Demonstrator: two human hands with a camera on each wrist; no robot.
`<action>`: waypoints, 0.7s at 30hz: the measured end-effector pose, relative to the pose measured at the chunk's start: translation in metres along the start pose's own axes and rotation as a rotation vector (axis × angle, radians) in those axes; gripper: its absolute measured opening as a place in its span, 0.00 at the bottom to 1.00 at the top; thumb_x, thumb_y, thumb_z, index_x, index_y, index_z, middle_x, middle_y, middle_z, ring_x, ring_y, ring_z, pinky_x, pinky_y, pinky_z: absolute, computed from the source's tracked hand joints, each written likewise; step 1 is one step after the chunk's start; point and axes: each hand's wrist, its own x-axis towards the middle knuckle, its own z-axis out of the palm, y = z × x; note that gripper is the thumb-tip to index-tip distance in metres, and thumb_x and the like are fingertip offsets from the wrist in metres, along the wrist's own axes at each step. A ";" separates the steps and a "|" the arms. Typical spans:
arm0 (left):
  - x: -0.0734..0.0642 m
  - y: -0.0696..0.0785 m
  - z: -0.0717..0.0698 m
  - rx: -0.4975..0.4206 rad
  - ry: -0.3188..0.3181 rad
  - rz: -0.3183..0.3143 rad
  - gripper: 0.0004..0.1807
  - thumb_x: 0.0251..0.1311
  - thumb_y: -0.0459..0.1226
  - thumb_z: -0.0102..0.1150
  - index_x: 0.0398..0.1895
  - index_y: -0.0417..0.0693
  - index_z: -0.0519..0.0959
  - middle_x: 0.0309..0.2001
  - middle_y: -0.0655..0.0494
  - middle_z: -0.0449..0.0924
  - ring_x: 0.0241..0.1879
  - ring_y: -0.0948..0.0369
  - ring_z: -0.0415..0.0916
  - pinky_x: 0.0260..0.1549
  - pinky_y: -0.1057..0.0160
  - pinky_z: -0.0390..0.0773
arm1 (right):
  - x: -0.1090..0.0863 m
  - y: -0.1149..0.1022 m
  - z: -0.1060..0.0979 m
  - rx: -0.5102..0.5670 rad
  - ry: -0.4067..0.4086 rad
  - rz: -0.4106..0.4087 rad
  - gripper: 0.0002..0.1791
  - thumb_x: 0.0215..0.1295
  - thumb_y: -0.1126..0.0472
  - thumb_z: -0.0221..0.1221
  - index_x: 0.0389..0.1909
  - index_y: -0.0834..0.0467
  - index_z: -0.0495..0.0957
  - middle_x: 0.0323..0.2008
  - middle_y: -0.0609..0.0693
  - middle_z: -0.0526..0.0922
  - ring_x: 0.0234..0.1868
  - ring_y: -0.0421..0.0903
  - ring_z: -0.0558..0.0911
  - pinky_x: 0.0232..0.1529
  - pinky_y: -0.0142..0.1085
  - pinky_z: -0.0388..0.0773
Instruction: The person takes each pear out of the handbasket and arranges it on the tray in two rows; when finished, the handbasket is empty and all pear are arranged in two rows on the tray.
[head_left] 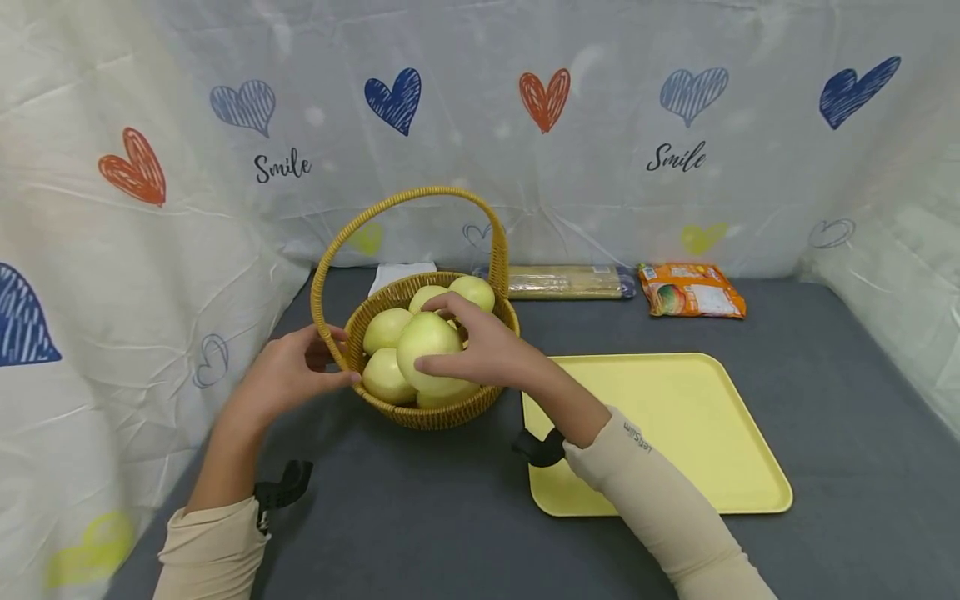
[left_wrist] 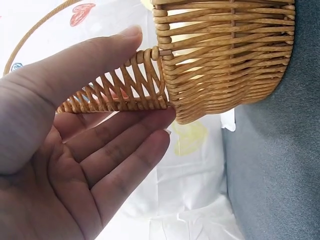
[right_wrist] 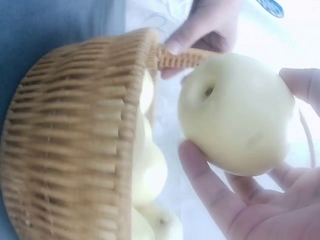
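Note:
A woven wicker basket (head_left: 438, 417) with a tall arched handle (head_left: 327, 265) holds several pale yellow-green pears (head_left: 384, 329). At the basket's left side, my left hand (head_left: 288, 372) pinches the foot of the handle; the left wrist view shows the thumb on one side of the woven handle (left_wrist: 132, 82) and fingertips on the other. My right hand (head_left: 495, 343) grips one pear (head_left: 427, 343) between thumb and fingers, over the other pears. In the right wrist view this pear (right_wrist: 240, 120) stands apart from the basket rim, its dimpled end showing.
Right of the basket lies a yellow tray (head_left: 675, 425), partly under the right forearm. Behind are a clear-wrapped pack of thin sticks (head_left: 566, 282), an orange snack packet (head_left: 692, 290) and a white item (head_left: 401, 272). A heart-printed curtain (head_left: 465, 100) encloses the grey table (head_left: 420, 517).

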 end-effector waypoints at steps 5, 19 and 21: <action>0.000 0.001 0.001 0.032 0.002 0.001 0.35 0.52 0.43 0.77 0.61 0.37 0.75 0.50 0.42 0.83 0.49 0.46 0.82 0.47 0.45 0.82 | -0.013 0.007 -0.016 0.052 0.063 -0.011 0.36 0.61 0.54 0.69 0.67 0.55 0.65 0.60 0.51 0.69 0.52 0.52 0.77 0.46 0.43 0.82; -0.003 0.009 0.002 0.103 0.024 -0.018 0.36 0.52 0.46 0.77 0.60 0.36 0.75 0.48 0.40 0.84 0.49 0.44 0.82 0.48 0.43 0.80 | -0.046 0.022 -0.052 -0.006 0.216 0.065 0.38 0.59 0.58 0.72 0.67 0.55 0.65 0.63 0.52 0.68 0.55 0.55 0.74 0.43 0.47 0.82; -0.004 0.008 0.003 0.100 0.029 -0.012 0.36 0.52 0.46 0.78 0.59 0.36 0.75 0.48 0.40 0.84 0.49 0.44 0.82 0.48 0.44 0.80 | -0.049 0.025 -0.058 -0.046 0.224 0.074 0.38 0.58 0.58 0.72 0.68 0.58 0.65 0.64 0.54 0.68 0.55 0.55 0.74 0.44 0.48 0.81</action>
